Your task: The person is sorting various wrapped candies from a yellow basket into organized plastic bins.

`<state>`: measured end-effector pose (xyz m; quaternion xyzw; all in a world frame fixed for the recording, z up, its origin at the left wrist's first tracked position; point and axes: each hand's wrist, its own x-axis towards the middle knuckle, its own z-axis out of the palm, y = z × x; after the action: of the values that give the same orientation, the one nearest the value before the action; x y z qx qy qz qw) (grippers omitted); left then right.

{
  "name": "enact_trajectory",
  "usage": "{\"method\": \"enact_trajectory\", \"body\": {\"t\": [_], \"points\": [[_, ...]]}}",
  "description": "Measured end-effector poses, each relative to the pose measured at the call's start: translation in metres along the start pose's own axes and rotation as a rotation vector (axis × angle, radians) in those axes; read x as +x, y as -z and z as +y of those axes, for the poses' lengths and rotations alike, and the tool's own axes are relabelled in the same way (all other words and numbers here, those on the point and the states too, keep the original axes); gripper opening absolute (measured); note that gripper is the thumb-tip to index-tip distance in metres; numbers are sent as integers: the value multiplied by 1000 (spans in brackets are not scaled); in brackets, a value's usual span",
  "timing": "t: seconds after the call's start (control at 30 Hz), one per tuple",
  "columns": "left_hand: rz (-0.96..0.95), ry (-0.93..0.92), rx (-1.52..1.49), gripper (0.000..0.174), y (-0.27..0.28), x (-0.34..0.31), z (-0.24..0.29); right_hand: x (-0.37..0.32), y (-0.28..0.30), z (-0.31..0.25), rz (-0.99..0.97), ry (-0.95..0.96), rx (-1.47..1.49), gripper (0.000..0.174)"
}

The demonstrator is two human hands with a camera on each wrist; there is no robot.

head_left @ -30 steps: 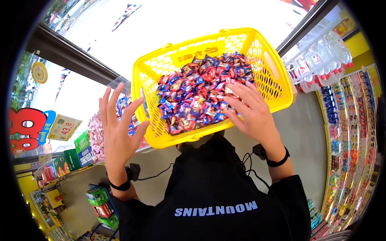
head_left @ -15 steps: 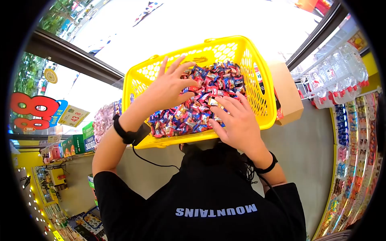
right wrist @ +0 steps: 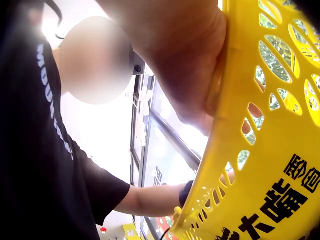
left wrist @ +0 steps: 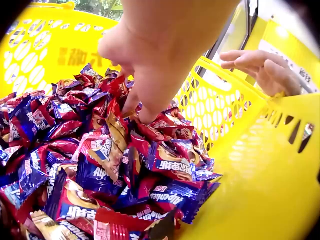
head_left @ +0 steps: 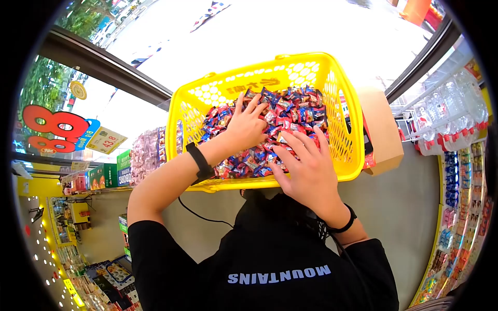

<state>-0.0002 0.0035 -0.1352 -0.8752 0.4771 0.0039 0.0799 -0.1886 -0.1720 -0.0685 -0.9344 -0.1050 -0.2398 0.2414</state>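
Brightly wrapped red and blue candies (head_left: 290,111) fill a yellow plastic basket (head_left: 233,184). Over the middle of the heap, my left hand (head_left: 245,128) reaches in with fingers spread, their tips down among the wrappers. In the left wrist view, finger ends of that hand (left wrist: 155,85) touch a gold-and-red wrapped candy (left wrist: 114,142). My right hand (head_left: 309,168) lies over the basket's near rim, fingers spread and relaxed, holding nothing. From the right wrist view, this hand (right wrist: 180,65) is close beside the yellow basket wall (right wrist: 240,75); its fingers are mostly hidden there.
A cardboard box (head_left: 381,129) stands right of the basket. Left of it are pink packaged goods (head_left: 148,155), green cartons (head_left: 110,175) and a price sign (head_left: 106,142). Bottled water (head_left: 451,114) and a stocked shelf (head_left: 461,207) line the right. A window frame (head_left: 114,67) runs behind.
My left hand moved from outside the basket's left side, in over the candies, and down into the heap. My right hand stays near the close rim. The head view shifted slightly.
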Motion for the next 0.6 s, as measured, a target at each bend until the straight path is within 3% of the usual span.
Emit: {"method": "enact_trajectory", "body": {"t": [0.1, 0.2, 0.4, 0.6], "points": [[131, -23, -16, 14, 1, 6, 0, 0, 0, 0, 15, 10, 7, 30], [73, -40, -38, 10, 19, 8, -3, -1, 3, 1, 0, -4, -2, 31], [131, -181, -204, 10, 130, -35, 10, 2, 6, -5, 30, -60, 17, 42], [244, -228, -167, 15, 158, -93, 14, 13, -10, -30, 44, 9, 138, 40]]}}
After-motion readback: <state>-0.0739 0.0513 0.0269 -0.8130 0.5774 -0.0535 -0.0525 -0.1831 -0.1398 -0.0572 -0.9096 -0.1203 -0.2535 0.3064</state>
